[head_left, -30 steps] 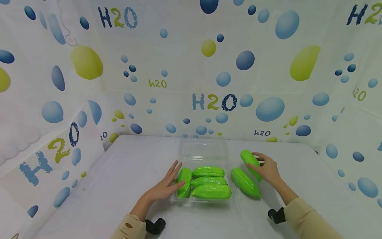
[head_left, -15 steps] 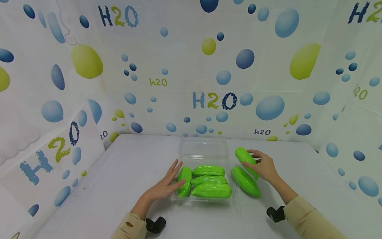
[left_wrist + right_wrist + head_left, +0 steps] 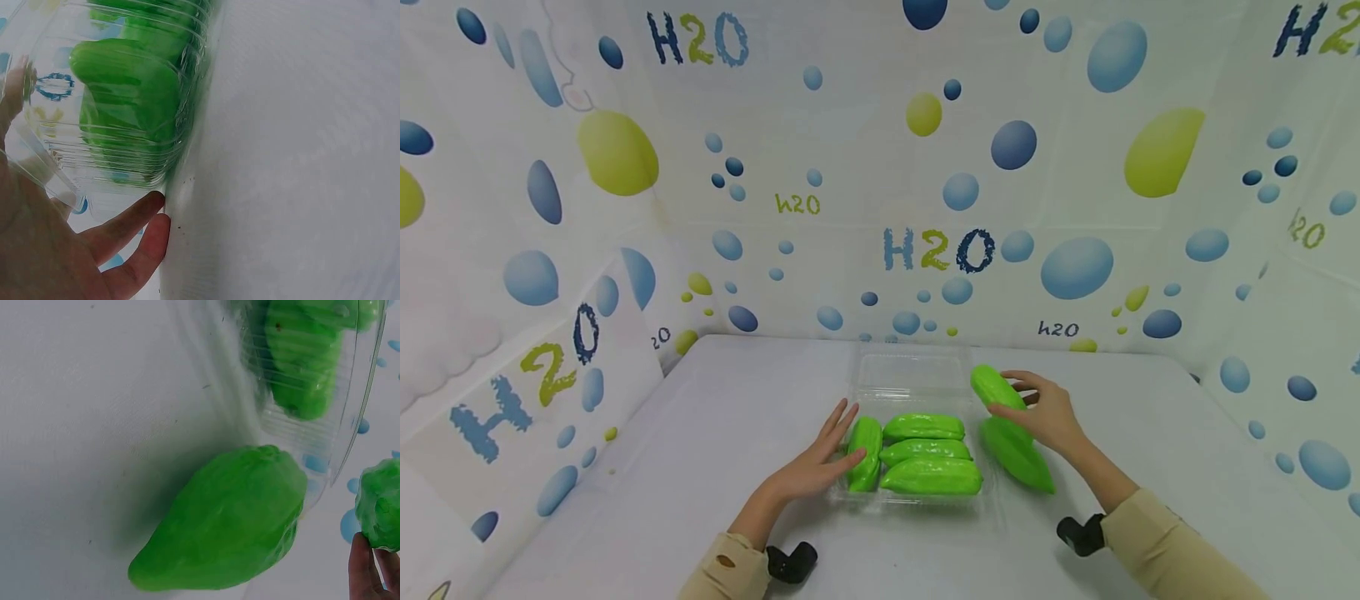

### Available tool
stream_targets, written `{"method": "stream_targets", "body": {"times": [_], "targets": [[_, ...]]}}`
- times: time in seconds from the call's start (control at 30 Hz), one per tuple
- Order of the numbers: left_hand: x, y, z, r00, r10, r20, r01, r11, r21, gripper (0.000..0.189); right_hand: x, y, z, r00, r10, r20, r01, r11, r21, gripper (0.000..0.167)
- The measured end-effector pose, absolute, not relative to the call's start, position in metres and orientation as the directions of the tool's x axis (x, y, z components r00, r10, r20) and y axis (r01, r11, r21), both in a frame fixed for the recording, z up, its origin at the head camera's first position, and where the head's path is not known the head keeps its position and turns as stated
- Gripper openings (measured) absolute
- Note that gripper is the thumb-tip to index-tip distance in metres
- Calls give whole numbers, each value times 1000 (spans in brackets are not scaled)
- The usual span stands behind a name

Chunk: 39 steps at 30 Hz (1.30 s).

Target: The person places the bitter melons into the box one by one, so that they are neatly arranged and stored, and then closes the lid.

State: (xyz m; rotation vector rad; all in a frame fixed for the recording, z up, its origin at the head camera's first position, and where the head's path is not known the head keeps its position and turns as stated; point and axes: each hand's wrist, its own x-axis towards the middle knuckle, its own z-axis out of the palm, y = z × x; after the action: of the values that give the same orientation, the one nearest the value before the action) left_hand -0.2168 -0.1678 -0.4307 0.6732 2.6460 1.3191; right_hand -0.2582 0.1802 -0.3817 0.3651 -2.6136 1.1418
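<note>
My right hand (image 3: 1048,418) holds a long green toy gourd (image 3: 995,387) between thumb and fingers, raised off the table right of the clear plastic clamshell box (image 3: 925,503). Beneath it a second green gourd (image 3: 231,519) lies on the table, partly hidden in the head view by the held one. Several more gourds (image 3: 931,477) lie in the box, most of them sideways, one upright along its left wall. My left hand (image 3: 808,475) rests against that left side, fingers spread and fairly straight, thumb over the rim. In the left wrist view, two fingertips (image 3: 156,201) are low beside the box.
The box's transparent lid (image 3: 912,372) is folded back flat behind it. A white table (image 3: 715,392) spreads around, with a bubble-patterned sheet (image 3: 850,150) hanging at the back and sides. Black wrist mounts (image 3: 792,567) protrude below both wrists.
My right hand has carried the held gourd leftward, closer to the box and over the top of the loose gourd. My left hand and the gourds in the box have stayed put.
</note>
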Motion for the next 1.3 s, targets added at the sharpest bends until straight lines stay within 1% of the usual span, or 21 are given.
{"method": "stream_targets", "body": {"times": [0.3,0.7,1.07,1.3], "targets": [[-217,-168,-431,-894,438,97,341,522,782,70,-253,162,-378,-932,-159,326,-351,620,-702,56],[-218,-168,-431,-895,437,85,332,528,782,71,-249,138,-378,-928,-204,311,-370,582,-724,53],[-218,-166,-425,-892,445,80,323,506,800,71,-247,118,-378,-926,-213,311,-376,539,-754,51],[-220,-166,-422,-892,445,77,318,497,807,70,-244,104,-375,-937,-199,288,-350,518,-781,51]]}}
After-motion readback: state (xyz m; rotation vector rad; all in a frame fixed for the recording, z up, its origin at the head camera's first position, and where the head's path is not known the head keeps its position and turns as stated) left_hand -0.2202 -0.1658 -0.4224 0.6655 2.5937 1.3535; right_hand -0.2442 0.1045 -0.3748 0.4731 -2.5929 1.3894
